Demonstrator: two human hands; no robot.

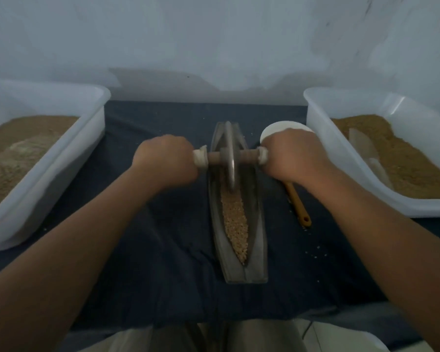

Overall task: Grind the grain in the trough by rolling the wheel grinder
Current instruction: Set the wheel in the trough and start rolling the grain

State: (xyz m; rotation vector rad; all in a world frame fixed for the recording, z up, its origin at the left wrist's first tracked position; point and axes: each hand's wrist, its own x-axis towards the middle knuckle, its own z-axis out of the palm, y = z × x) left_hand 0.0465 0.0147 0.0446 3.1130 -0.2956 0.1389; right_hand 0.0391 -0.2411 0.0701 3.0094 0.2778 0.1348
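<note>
The trough runs away from the person; the wheel grinder axle lies crosswise.

The trough is dark grey. The grain in it is light yellow-brown and looks speckled. The wheel grinder has a grey wheel, a brown rod through it, and white wraps on both ends of the rod. The tabletop is covered in plain dark blue cloth. The left tub and the right tub are white. The powder in them is brown. The bowl is white. The spoon handle is orange-brown. The wall is pale grey-white. The trousers are light beige.
</note>
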